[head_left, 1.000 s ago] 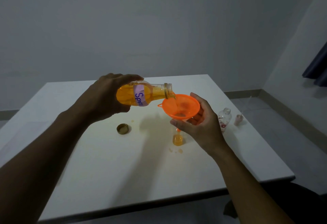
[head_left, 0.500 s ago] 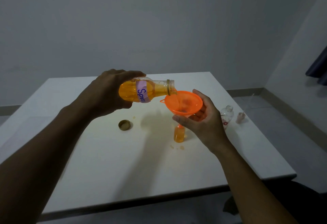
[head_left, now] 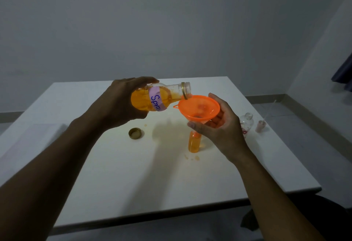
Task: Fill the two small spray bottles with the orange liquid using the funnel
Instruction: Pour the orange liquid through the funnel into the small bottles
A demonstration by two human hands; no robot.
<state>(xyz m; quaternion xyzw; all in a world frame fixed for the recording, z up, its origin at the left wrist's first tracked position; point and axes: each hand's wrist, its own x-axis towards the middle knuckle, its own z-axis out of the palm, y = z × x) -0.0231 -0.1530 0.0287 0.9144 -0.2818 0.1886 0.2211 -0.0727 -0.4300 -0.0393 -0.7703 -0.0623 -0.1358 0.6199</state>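
My left hand [head_left: 122, 103] grips a clear bottle of orange liquid [head_left: 160, 97] with a pink label, tilted nearly level, its mouth at the rim of an orange funnel [head_left: 200, 108]. My right hand [head_left: 221, 128] holds the funnel from below, fingers curled round its cone. The funnel's spout goes into a small spray bottle [head_left: 194, 142] standing on the white table [head_left: 133, 174] and full of orange liquid almost to its neck. A second small spray bottle [head_left: 246, 124], clear and without liquid, stands at the right behind my right hand.
A gold bottle cap [head_left: 135, 133] lies on the table left of the small bottle. A pinkish spray-pump cap [head_left: 260, 125] stands near the right edge. Orange drops [head_left: 192, 157] spot the table in front of the filled bottle. The right table edge is close to the bottles.
The small bottle under the funnel has filled with orange liquid. The large bottle's mouth has tipped up a little and the stream into the funnel has thinned.
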